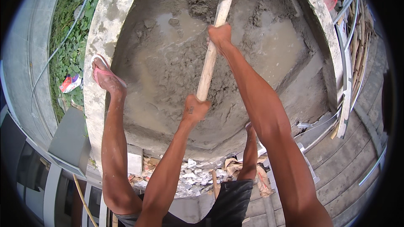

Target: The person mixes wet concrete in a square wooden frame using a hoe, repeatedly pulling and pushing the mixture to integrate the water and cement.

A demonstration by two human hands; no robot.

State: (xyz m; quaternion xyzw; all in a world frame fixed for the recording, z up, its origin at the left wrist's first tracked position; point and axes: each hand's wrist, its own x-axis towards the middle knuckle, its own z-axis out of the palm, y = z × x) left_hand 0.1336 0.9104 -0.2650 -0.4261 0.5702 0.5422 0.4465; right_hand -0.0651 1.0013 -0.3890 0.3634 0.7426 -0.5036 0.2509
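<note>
Inside the pale-walled trough [110, 21]: wet grey mortar [185, 67]. Over it: one wooden handle [209, 69], left hand [196, 109] wrapped round its near end, right hand [220, 38] clasped farther up. Advisable: both grips firm and well apart, sandalled left foot [102, 75] steady, pulls short.
</note>
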